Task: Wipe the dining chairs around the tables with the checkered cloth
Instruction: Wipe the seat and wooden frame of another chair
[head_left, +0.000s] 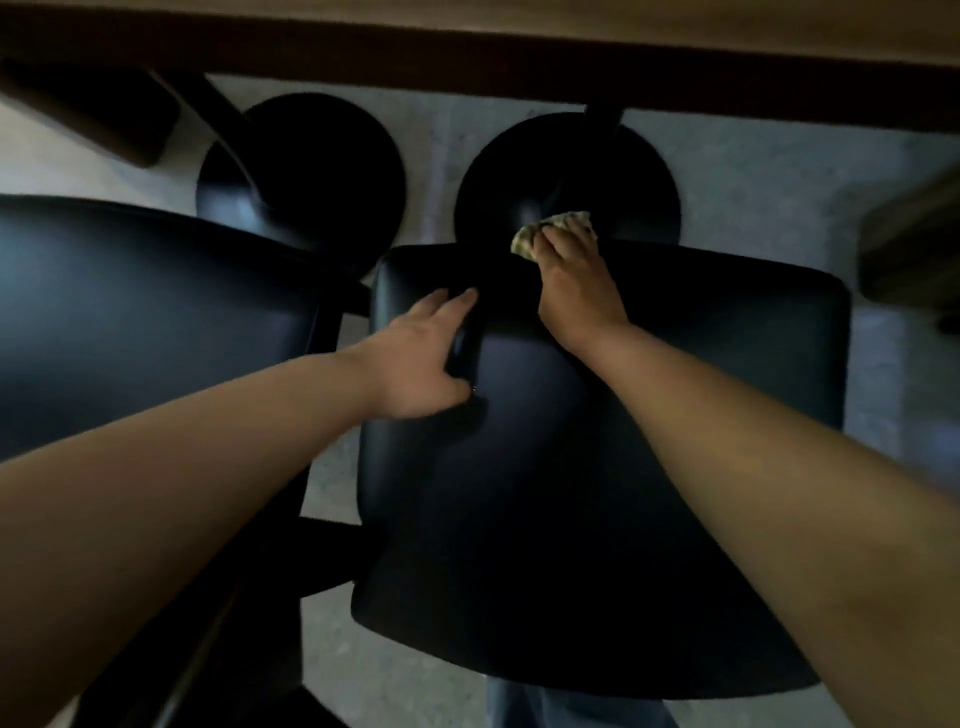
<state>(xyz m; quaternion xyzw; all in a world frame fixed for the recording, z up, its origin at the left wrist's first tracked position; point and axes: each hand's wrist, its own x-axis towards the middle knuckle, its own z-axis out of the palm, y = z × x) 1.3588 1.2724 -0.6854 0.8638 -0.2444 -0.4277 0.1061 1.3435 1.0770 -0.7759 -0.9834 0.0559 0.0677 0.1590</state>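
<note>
While the right hand (571, 270) presses the checkered cloth (540, 231) at the chair seat's (649, 467) far edge.
Left hand (421, 358), fingers loose, steadies the near-left side; unwiped seat stretches back toward the person.

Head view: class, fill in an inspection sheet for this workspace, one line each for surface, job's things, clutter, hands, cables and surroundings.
Surface: black chair seat, smooth and dark.
Job's things: checkered cloth bunched at the seat's far edge.
Clutter: nothing seen.
Hands: right hand presses on the cloth; left hand rests on the seat, fingers extended.
Cables: nothing seen.
Surroundings: second black chair to the left; two round black table bases on a grey floor; wooden table edge above.
</note>
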